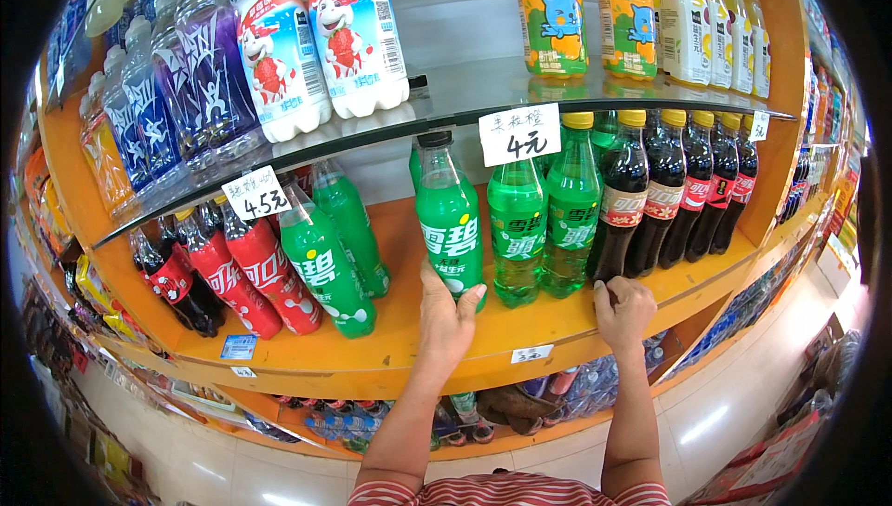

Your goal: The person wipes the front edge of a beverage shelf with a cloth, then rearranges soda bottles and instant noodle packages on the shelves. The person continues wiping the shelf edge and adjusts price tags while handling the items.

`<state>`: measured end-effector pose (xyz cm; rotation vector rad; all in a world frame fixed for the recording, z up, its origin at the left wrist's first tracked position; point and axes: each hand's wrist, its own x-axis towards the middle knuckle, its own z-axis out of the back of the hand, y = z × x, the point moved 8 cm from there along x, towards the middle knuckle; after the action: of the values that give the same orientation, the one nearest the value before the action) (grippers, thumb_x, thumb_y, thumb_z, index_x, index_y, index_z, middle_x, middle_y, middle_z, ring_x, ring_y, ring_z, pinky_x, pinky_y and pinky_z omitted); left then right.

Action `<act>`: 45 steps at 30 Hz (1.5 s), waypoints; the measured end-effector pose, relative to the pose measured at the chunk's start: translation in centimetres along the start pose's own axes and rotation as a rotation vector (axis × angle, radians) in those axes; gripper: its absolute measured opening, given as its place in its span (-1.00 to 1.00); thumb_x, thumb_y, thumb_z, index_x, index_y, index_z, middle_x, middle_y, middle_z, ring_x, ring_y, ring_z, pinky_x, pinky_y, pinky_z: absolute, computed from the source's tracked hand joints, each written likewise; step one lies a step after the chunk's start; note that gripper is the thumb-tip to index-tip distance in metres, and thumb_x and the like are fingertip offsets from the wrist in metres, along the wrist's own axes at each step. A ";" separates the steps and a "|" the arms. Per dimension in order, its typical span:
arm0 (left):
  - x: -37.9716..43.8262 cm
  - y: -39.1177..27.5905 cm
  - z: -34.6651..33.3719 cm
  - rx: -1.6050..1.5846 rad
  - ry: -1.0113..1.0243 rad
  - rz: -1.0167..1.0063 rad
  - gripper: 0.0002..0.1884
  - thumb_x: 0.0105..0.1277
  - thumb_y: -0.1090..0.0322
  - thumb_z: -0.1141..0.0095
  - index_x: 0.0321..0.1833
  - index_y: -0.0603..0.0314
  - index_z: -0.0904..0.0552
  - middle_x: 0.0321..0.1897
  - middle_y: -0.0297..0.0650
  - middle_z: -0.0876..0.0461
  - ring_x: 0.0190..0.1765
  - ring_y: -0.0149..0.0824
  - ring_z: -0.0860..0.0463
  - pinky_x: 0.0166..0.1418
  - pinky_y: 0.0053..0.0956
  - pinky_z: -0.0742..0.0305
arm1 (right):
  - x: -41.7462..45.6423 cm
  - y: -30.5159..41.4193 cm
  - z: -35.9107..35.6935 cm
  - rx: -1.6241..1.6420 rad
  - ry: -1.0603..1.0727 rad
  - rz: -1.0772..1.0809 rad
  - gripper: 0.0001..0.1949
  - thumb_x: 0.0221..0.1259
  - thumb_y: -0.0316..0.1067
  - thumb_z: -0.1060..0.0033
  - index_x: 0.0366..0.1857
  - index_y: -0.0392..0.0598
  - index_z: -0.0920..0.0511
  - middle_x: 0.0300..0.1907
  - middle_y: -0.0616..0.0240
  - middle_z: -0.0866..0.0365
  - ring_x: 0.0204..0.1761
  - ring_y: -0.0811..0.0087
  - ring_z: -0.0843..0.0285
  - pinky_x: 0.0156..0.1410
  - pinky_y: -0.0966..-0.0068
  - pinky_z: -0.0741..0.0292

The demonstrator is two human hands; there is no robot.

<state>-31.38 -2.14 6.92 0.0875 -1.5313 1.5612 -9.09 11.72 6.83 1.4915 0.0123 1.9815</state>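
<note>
My left hand point(447, 314) is wrapped around the lower part of a green plastic Sprite bottle point(449, 227) with a black cap, which stands upright at the front of the orange shelf point(401, 356). Just right of it are two green bottles, the nearer one point(517, 234) partly behind a price card. My right hand point(625, 311) has its fingers curled in and rests at the shelf's front, by the base of a dark cola bottle point(617, 206). Its fingertips are hidden, and no object shows in it.
A glass shelf edge point(460, 119) crosses above, holding strawberry milk drink bottles point(355, 32) and orange juice bottles point(552, 14). Handwritten price cards point(520, 134) hang from it. Red-labelled cola bottles point(240, 279) and another Sprite bottle point(327, 269) stand left. Packed water bottles point(589, 387) lie below.
</note>
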 end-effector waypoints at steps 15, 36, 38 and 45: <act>-3.4 -4.3 4.4 0.186 -0.453 -0.419 -0.57 0.24 0.50 -0.11 0.17 0.42 -0.38 0.06 -0.02 -0.42 0.15 -0.17 -0.43 0.18 -0.32 -0.35 | 0.0 -0.1 -0.2 -0.003 0.018 -0.026 -0.73 -0.03 -0.32 -0.22 -0.75 -0.13 -0.38 -0.69 0.10 -0.40 -0.56 0.04 -0.42 -0.46 0.20 -0.27; -1.6 1.3 12.7 -0.237 -0.320 0.038 -0.40 0.05 0.61 -0.23 0.19 0.41 -0.32 -0.02 -0.17 -0.50 -0.02 -0.37 -0.51 0.10 -0.48 -0.41 | 0.0 -0.1 -0.1 -0.024 0.010 -0.039 -0.74 -0.06 -0.32 -0.22 -0.75 -0.14 -0.39 -0.69 0.08 -0.39 -0.57 0.03 -0.41 -0.47 0.21 -0.27; -1.5 1.0 11.6 -0.266 -0.315 0.019 -0.42 0.03 0.60 -0.25 0.16 0.40 -0.35 -0.09 -0.18 -0.55 -0.09 -0.39 -0.55 0.05 -0.49 -0.45 | 0.0 -0.1 -0.1 -0.021 0.000 -0.040 -0.74 -0.06 -0.32 -0.22 -0.75 -0.14 -0.39 -0.69 0.08 -0.39 -0.56 0.03 -0.41 -0.47 0.21 -0.27; -0.2 1.5 8.6 -0.040 -0.254 0.033 -0.38 0.04 0.48 -0.31 0.17 0.43 -0.33 -0.15 -0.06 -0.60 -0.16 -0.24 -0.62 -0.04 -0.40 -0.50 | 0.0 0.0 -0.1 -0.020 -0.007 -0.030 -0.74 -0.07 -0.33 -0.22 -0.76 -0.16 -0.38 -0.70 0.08 -0.38 -0.56 0.02 -0.41 -0.47 0.21 -0.27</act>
<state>-36.71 -9.03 7.61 0.2472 -1.7673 1.5916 -9.15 11.78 6.78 1.4770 0.0114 1.9471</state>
